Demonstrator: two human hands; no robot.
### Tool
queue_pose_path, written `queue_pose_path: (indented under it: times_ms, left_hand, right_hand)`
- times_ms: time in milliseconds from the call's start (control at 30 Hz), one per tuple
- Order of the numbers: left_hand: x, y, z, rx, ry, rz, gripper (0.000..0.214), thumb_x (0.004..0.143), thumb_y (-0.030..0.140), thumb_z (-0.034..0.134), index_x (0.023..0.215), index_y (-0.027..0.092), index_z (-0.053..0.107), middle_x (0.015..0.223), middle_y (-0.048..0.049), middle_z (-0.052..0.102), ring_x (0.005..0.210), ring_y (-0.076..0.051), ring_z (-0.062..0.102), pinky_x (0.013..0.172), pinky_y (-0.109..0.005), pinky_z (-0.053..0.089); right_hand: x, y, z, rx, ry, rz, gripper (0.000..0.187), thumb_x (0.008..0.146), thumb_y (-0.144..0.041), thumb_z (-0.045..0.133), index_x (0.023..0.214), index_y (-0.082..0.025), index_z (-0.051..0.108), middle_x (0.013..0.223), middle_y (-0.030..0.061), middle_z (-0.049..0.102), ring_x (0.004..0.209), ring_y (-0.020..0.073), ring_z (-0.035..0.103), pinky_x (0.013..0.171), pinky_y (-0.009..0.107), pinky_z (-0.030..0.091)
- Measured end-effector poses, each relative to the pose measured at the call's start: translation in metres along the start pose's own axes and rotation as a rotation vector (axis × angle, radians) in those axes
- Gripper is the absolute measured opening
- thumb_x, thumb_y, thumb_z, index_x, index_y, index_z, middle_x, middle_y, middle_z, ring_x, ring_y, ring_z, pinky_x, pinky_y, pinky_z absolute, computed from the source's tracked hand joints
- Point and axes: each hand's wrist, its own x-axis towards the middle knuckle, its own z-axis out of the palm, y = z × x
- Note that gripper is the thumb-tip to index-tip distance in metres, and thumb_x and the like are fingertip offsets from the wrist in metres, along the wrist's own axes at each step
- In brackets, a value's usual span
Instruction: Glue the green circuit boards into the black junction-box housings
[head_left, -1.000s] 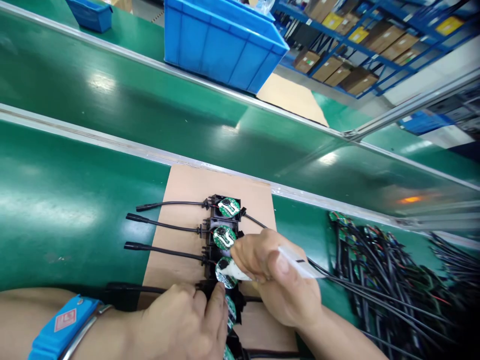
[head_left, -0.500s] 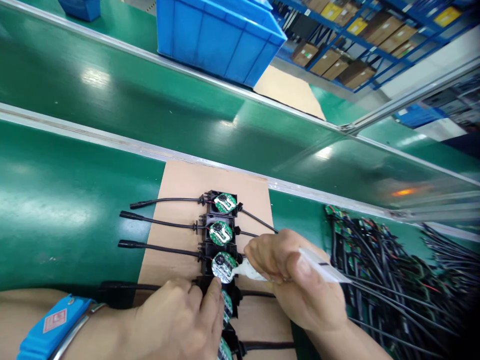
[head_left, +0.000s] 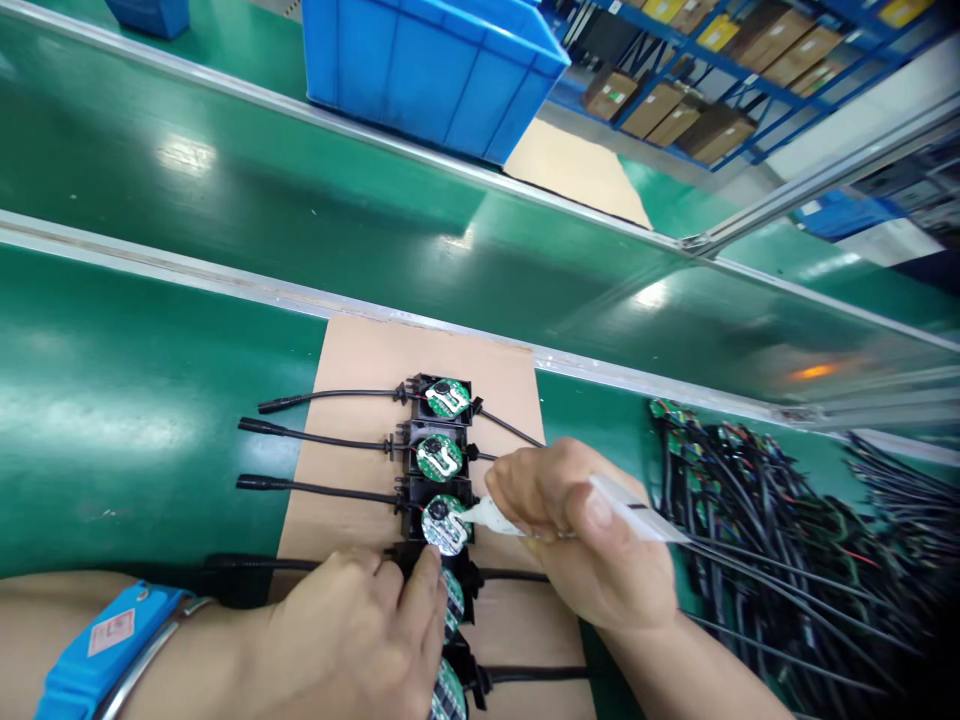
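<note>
A column of black housings, each with a round green circuit board and a black cable, lies on a brown cardboard sheet [head_left: 360, 380]. My right hand [head_left: 592, 545] is closed on a white tube [head_left: 637, 512]; its nozzle touches the third board [head_left: 444, 522], which carries white paste. My left hand [head_left: 360, 640], fingers curled, presses down on the housing just below, index fingertip at the board's lower edge. A blue wrist strap [head_left: 112, 630] sits on my left wrist. Two boards further up [head_left: 441, 457] [head_left: 448, 398] lie untouched by either hand.
A heap of black cables with green boards [head_left: 757, 520] lies right of the cardboard. A metal rail [head_left: 187, 275] separates this green bench from the green conveyor belt behind. A blue crate [head_left: 427, 60] stands beyond it, with shelves of cardboard boxes [head_left: 675, 110] at the back.
The white tube's nozzle has stayed at the third board while more white paste has spread over it. My left hand has kept its hold; the view has shifted slightly.
</note>
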Motion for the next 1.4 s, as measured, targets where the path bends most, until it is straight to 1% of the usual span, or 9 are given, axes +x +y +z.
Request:
queue_pose_path:
  times_ms: [100,200,300,500,733,800,1000,1233,1400]
  left_hand:
    - [-0.005,0.008,-0.007,-0.001,-0.04,0.088,0.031,0.088,0.018,0.049,0.114,0.01,0.064,0.116,-0.0172,0.066,0.061,-0.018,0.064,0.043,-0.027,0.045]
    - [-0.017,0.022,-0.005,-0.008,-0.029,0.138,0.029,0.089,0.013,0.048,0.113,0.012,0.064,0.111,-0.0124,0.07,0.054,-0.014,0.059,0.038,-0.026,0.041]
    - [-0.03,0.033,0.001,-0.01,-0.048,0.123,0.031,0.089,0.013,0.048,0.116,0.012,0.063,0.118,-0.0123,0.067,0.049,-0.013,0.057,0.035,-0.027,0.038]
    - [-0.041,0.035,0.002,0.0,-0.1,0.113,0.038,0.089,0.018,0.052,0.126,0.009,0.058,0.13,-0.0199,0.057,0.059,-0.016,0.063,0.044,-0.028,0.045]
    - [-0.042,0.036,0.004,-0.012,-0.067,0.09,0.04,0.089,0.018,0.047,0.127,0.007,0.057,0.13,-0.0198,0.057,0.07,-0.022,0.068,0.048,-0.03,0.05]
    - [-0.042,0.037,0.006,-0.026,-0.09,0.093,0.043,0.089,0.017,0.046,0.128,0.006,0.055,0.132,-0.0206,0.055,0.073,-0.024,0.069,0.049,-0.031,0.052]
    - [-0.043,0.037,0.006,-0.029,-0.118,0.076,0.044,0.087,0.015,0.044,0.129,0.006,0.055,0.133,-0.0208,0.054,0.069,-0.023,0.068,0.05,-0.032,0.052]
    - [-0.045,0.036,0.008,-0.021,-0.122,0.099,0.047,0.086,0.016,0.047,0.131,0.005,0.052,0.133,-0.022,0.053,0.073,-0.023,0.068,0.053,-0.031,0.052]
    - [-0.046,0.039,0.01,-0.028,-0.131,0.079,0.048,0.087,0.017,0.049,0.134,0.006,0.05,0.135,-0.0227,0.052,0.071,-0.021,0.066,0.055,-0.032,0.05]
  right_hand:
    - [-0.014,-0.015,0.005,0.046,0.039,0.005,0.036,0.092,-0.042,0.049,0.066,-0.02,0.039,0.054,-0.0046,0.028,0.047,0.0099,0.027,0.047,0.029,0.022]
    - [-0.03,-0.019,0.016,0.105,0.04,0.07,0.038,0.092,-0.046,0.049,0.066,-0.02,0.037,0.054,-0.0046,0.026,0.048,0.0102,0.027,0.047,0.029,0.022]
    - [-0.039,-0.007,0.027,0.158,-0.014,0.102,0.04,0.091,-0.048,0.052,0.066,-0.021,0.037,0.053,-0.0049,0.026,0.047,0.0097,0.025,0.047,0.029,0.021]
    - [-0.041,0.017,0.038,0.16,-0.036,0.006,0.034,0.091,-0.041,0.051,0.065,-0.021,0.04,0.053,-0.0051,0.026,0.046,0.0098,0.023,0.046,0.028,0.018]
    - [-0.052,0.011,0.034,0.068,-0.018,0.011,0.033,0.091,-0.039,0.049,0.065,-0.02,0.041,0.053,-0.0045,0.026,0.047,0.01,0.025,0.048,0.028,0.018]
    - [-0.056,0.009,0.032,0.049,-0.007,0.012,0.033,0.09,-0.04,0.049,0.065,-0.02,0.041,0.054,-0.0042,0.027,0.047,0.0101,0.026,0.048,0.028,0.018]
    - [-0.066,0.003,0.028,0.025,0.018,0.038,0.032,0.091,-0.039,0.048,0.066,-0.02,0.04,0.054,-0.0041,0.026,0.048,0.0102,0.026,0.048,0.029,0.019]
    - [-0.06,0.003,0.019,0.005,0.03,0.0,0.032,0.09,-0.038,0.05,0.065,-0.021,0.042,0.054,-0.0043,0.026,0.047,0.0108,0.025,0.048,0.029,0.019]
    - [-0.054,0.006,0.022,0.011,0.022,-0.018,0.032,0.09,-0.038,0.05,0.065,-0.021,0.042,0.054,-0.0041,0.028,0.047,0.0105,0.027,0.049,0.029,0.02]
